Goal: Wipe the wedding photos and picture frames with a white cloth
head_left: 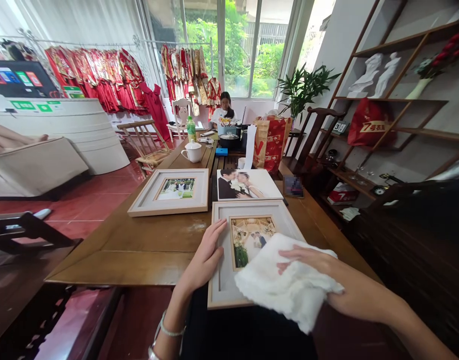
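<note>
A light wood picture frame (pixel 218 297) with a wedding photo lies tilted toward me at the table's near edge. My left hand (pixel 203 257) rests on its left side, fingers stretched out and thumb apart, touching the rim. In my right hand (pixel 319 270) is a white cloth (pixel 285 280), bunched and spread over the frame's lower right part. The cloth hides that corner and part of the photo; some right-hand fingers are tucked in its folds. Just beyond lies an unframed wedding print (pixel 261 184). To the left is a second framed photo (pixel 142 200).
The wooden table (pixel 139 255) also bears a white cup (pixel 192 152), a green-labelled bottle (pixel 191 129), a blue box (pixel 221 151) and a red paper bag (pixel 272 145). A person (pixel 224 112) sits at the far end. Shelves (pixel 398 100) stand on the right.
</note>
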`<act>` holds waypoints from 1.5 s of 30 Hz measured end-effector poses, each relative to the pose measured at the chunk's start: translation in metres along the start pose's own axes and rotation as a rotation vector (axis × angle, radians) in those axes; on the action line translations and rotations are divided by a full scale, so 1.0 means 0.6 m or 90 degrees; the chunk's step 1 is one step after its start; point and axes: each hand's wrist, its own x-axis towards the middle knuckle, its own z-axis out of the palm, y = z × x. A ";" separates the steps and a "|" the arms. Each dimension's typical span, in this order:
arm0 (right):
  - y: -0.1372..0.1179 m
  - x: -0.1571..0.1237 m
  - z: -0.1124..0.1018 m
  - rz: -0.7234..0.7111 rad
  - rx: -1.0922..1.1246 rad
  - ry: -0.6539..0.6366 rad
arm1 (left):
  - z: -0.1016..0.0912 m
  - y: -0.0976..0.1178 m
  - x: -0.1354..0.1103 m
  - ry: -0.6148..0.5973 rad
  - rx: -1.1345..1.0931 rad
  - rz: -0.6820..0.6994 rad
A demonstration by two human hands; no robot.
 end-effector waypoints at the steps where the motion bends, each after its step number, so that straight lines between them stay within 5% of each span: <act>1: 0.000 0.012 0.000 0.000 -0.021 0.010 | -0.001 0.000 0.000 -0.005 0.003 0.003; 10: 0.063 0.146 -0.005 0.041 -0.238 0.217 | -0.003 -0.005 0.002 -0.022 0.004 0.018; 14: 0.052 0.170 -0.003 0.060 -0.252 0.196 | -0.001 -0.008 0.002 -0.013 0.002 0.007; 20: -0.018 0.083 0.034 0.068 -0.200 0.118 | 0.001 -0.007 0.001 -0.008 -0.001 -0.007; 24: -0.055 0.013 0.062 -0.016 -0.134 0.109 | 0.003 -0.009 0.001 -0.001 -0.004 0.007; 33: -0.142 0.074 0.058 -0.104 -0.041 -0.149 | 0.003 -0.015 -0.001 0.005 -0.002 -0.011; 37: -0.131 0.058 0.050 -0.079 -0.008 -0.150 | 0.001 -0.010 0.000 -0.007 0.011 -0.001; 42: -0.063 0.021 0.024 0.046 -0.045 -0.049 | -0.001 -0.003 0.002 -0.024 0.019 -0.001; 45: -0.022 0.042 0.012 0.061 -0.096 -0.023 | -0.003 -0.001 0.002 -0.033 0.019 0.000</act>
